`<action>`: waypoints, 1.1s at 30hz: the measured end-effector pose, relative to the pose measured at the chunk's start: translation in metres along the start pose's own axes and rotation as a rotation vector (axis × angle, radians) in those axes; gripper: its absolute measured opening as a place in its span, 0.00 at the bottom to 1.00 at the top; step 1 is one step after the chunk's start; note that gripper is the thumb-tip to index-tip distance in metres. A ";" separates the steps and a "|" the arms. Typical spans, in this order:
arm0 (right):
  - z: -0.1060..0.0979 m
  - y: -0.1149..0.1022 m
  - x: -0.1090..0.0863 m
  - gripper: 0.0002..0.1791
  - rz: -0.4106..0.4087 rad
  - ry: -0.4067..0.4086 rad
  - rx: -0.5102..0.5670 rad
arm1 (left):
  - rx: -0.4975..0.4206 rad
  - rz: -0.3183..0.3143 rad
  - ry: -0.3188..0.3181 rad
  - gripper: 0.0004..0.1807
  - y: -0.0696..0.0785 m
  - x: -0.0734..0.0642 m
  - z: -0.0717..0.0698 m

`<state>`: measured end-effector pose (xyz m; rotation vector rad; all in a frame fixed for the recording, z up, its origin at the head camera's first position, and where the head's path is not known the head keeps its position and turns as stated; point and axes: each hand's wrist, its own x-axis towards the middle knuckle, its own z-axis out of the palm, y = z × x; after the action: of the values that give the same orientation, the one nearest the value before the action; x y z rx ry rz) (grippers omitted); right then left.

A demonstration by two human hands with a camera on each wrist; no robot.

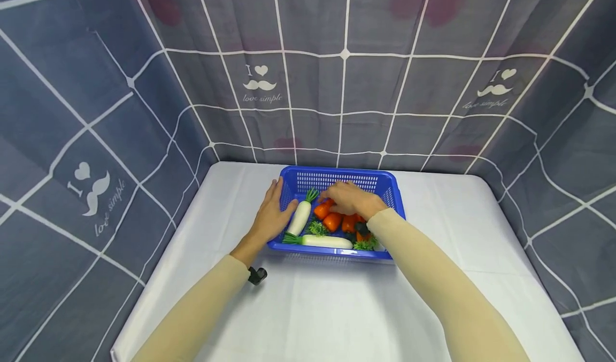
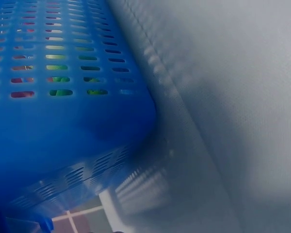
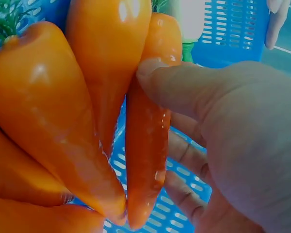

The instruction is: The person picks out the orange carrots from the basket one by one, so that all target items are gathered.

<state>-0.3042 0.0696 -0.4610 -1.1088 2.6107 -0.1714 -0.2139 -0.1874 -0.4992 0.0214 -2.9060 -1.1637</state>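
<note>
Right grip pinching slim carrot in basket, beside other carrots; left grip fingers extended, resting at basket's left side; radishes inside too, basket on table

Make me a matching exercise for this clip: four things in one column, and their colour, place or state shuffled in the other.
Things:
1. left hand
2. right hand
3. basket
4. radishes

Descriptions:
A. white with green tops
B. thumb and fingers on an orange carrot
C. blue, with slotted walls, on the white table
D. at the basket's left end, holding no vegetable

Right pairs: 1-D, 2-B, 3-C, 4-A
</note>
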 end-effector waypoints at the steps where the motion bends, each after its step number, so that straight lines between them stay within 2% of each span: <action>1: 0.000 0.001 -0.001 0.22 0.007 -0.001 0.006 | -0.002 0.003 0.001 0.50 0.001 0.000 0.000; 12: -0.006 0.004 -0.015 0.23 0.006 0.043 0.034 | -0.017 -0.011 -0.001 0.50 0.004 0.001 0.001; 23: -0.016 0.017 -0.049 0.27 0.036 0.120 0.057 | -0.020 -0.010 0.001 0.50 0.004 0.000 0.004; 28: -0.023 0.023 -0.070 0.28 0.077 0.160 0.078 | 0.027 0.022 0.043 0.49 0.004 -0.002 0.003; 33: -0.028 0.030 -0.091 0.30 0.120 0.211 0.129 | 0.114 0.052 0.071 0.48 0.007 -0.004 0.000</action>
<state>-0.2739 0.1563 -0.4203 -0.9332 2.7941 -0.4455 -0.2099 -0.1817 -0.4944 -0.0119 -2.8882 -0.9686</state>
